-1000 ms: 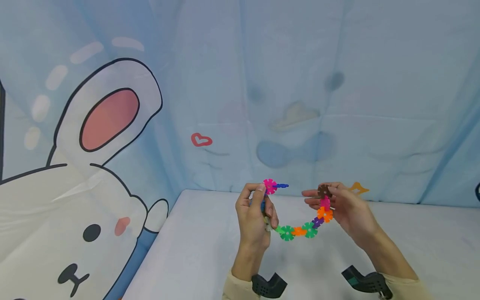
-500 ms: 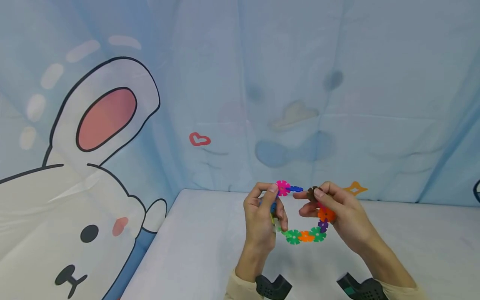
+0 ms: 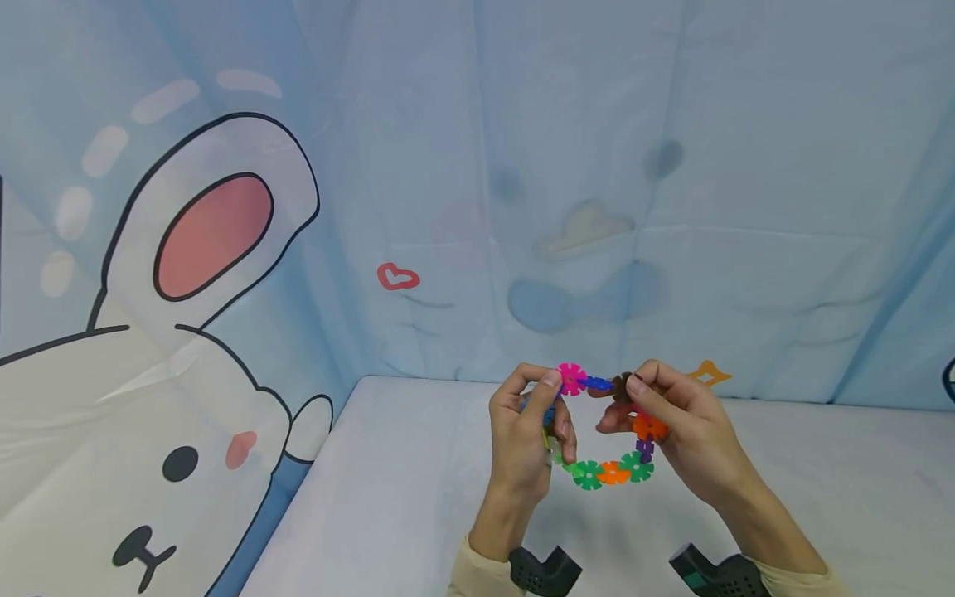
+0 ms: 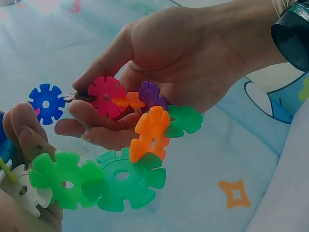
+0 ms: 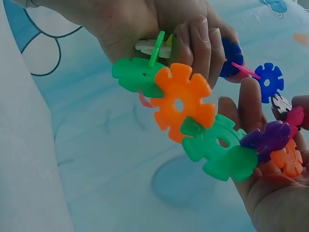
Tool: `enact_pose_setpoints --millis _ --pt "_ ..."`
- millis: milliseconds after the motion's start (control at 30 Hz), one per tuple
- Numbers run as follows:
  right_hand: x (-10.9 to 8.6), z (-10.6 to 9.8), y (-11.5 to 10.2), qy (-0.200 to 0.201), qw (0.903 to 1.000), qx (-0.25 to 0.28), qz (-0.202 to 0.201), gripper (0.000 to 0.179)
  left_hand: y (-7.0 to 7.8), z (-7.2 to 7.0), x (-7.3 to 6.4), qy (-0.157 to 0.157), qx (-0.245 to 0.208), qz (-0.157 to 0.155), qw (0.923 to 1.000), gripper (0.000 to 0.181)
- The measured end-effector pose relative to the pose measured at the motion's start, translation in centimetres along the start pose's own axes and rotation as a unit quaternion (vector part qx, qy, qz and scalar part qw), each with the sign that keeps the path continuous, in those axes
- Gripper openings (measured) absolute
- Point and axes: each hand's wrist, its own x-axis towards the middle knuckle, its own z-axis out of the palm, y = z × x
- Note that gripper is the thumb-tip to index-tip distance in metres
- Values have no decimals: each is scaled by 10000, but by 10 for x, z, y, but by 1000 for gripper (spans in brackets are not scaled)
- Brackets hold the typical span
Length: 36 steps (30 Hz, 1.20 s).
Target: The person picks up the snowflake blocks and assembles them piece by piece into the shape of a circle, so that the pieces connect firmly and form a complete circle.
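Note:
A loop of slotted plastic snowflake discs hangs between both hands. My left hand (image 3: 522, 444) pinches it close to a pink disc (image 3: 572, 379), its other fingers curled around the blue and pale discs lower down. From the pink disc a blue disc (image 3: 598, 383) reaches right to a brown disc (image 3: 622, 387), which my right hand (image 3: 690, 431) holds between thumb and fingers. In the left wrist view the blue disc (image 4: 46, 104) meets the brown one's edge; how deeply they interlock I cannot tell. Green discs (image 4: 67, 181) and an orange disc (image 5: 183, 101) form the lower curve.
Below the hands lies a white tabletop (image 3: 403, 481). A light blue curtain (image 3: 448, 166) hangs behind it, with a printed rabbit (image 3: 224, 398) at the left. Each wrist wears a black camera mount (image 3: 545, 570).
My left hand has moved right and my right hand slightly left, closing the gap between the chain's ends. The blue disc now meets the brown disc, and the chain forms a loop.

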Motion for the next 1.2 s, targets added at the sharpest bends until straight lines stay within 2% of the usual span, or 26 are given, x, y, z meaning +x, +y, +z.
enact_pose_setpoints --millis 133,400,567,733,1000,1200 --pt "-1 1 -1 109 9998 -151 12 26 0 -1 0 -115 112 129 9998 35" --pt "-2 4 -1 442 9980 -445 -26 23 -3 -4 1 -533 235 800 9951 24" --pt "-2 3 2 262 9987 -293 -334 25 -4 -5 2 -626 251 1000 9927 24" --pt "-3 1 4 102 9985 -157 -511 27 -5 -7 3 -732 493 1307 9875 21" --pt "-4 2 1 369 9977 -462 -327 24 -3 -8 3 -905 799 1645 9790 17" --pt "-2 3 0 495 9979 -404 -88 20 -6 -7 4 -803 811 1670 9793 18"
